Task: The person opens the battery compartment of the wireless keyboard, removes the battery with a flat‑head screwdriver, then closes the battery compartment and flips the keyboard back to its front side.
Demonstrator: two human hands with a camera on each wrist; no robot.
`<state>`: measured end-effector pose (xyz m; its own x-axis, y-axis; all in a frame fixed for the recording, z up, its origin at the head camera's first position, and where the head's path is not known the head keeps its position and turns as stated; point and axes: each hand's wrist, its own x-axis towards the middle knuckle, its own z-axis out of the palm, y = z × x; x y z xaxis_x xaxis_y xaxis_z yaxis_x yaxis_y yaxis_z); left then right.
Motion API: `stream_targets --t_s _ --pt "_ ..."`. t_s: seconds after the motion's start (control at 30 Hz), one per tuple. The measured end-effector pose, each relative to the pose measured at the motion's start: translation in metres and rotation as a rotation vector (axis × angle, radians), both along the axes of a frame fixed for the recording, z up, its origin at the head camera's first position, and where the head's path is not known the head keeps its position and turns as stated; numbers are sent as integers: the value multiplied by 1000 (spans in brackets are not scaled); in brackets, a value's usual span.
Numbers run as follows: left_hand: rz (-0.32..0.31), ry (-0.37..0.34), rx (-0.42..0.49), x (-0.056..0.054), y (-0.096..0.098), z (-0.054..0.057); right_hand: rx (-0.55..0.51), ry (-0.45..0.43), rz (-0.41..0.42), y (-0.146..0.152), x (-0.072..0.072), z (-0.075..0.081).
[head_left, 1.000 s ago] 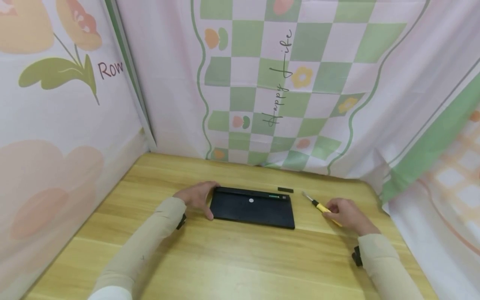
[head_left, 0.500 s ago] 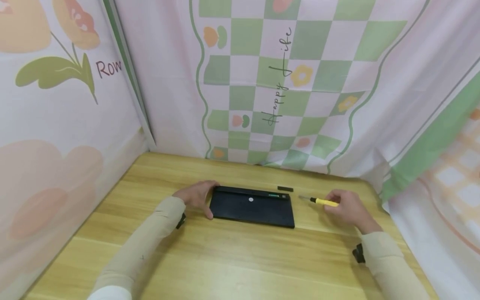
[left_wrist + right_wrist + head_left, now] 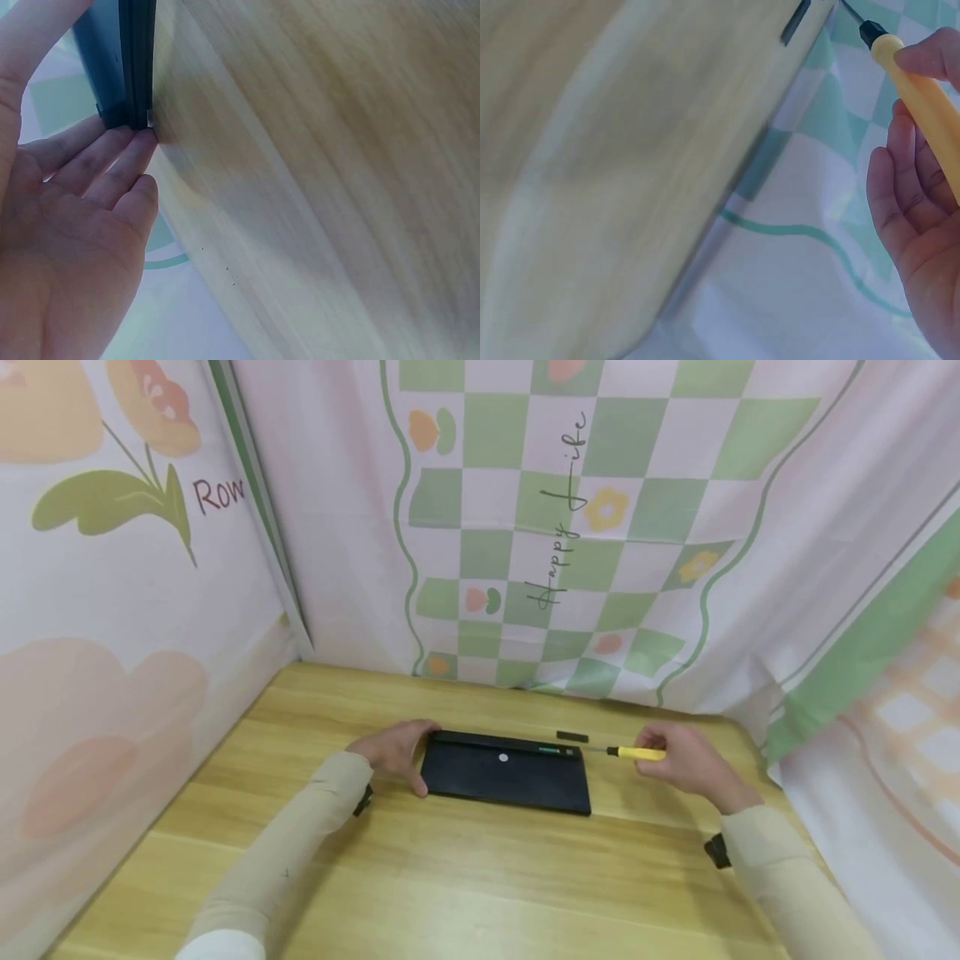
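Observation:
A flat black rectangular device lies on the table, with a raised bar along its far side and a round white mark. An opening at the bar's right end shows something green inside. My left hand grips the device's left end, thumb at the near corner and fingers at the far one; the left wrist view shows the fingers against its edge. My right hand holds a yellow-handled screwdriver, its metal tip pointing left at the opening's end. Whether the tip touches the device cannot be told.
Just beyond the device lies a small black strip, also visible in the right wrist view. A wood-grain table carries everything. Printed fabric hangs along the table's back, left and right sides.
My right hand has swung the screwdriver from slanting to nearly level and moved it left, bringing its tip to the device's right end. My left hand and the device have stayed put.

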<state>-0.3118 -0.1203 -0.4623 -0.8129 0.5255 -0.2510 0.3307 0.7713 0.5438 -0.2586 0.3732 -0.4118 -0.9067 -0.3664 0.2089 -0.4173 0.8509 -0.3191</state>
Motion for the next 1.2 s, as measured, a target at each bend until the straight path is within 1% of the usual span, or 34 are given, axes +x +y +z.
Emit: stream_targets --t_s 0.17,0.27,0.4,0.5,0.7,0.8,0.9,1.03,1.1,1.2 --pt "-6 16 0 -3 0 4 16 34 53 -17 -4 12" --pt "-7 14 2 -4 0 5 29 48 93 -27 -8 14" --pt "-7 17 -2 -4 1 5 37 30 133 -37 -11 15" --pt "-6 24 -12 -4 1 5 56 10 144 -43 -13 16" --pt "-9 31 -5 -3 2 4 112 8 158 -51 -19 24" --pt "-12 33 1 -3 1 4 147 -21 160 -59 -21 32" --pt "-7 25 11 -3 0 4 205 -46 172 -70 -22 41" --pt "3 9 21 -2 -1 2 299 -32 193 -88 -23 48" --pt "2 7 16 -1 -1 0 341 -28 193 -97 -24 50" --pt "-1 10 5 -1 -1 -1 388 -68 169 -108 -24 54"
